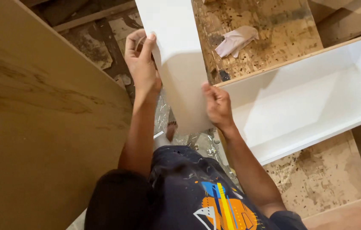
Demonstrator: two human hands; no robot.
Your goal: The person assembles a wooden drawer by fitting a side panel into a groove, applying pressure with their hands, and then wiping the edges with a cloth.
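Note:
I hold a long white laminated panel that runs away from me over the floor. My left hand grips its left edge, thumb on top and fingers curled around the side. Lower down, my right hand clasps the panel's right edge close to its near end. Just right of that hand lies an open white box-shaped cabinet carcass with a bare wood rim, and the panel's near end sits beside its left corner.
A large brown plywood sheet fills the left side. Stained, speckled boards cover the floor beyond, with a crumpled pale rag on them. Small bits of debris lie scattered below the panel.

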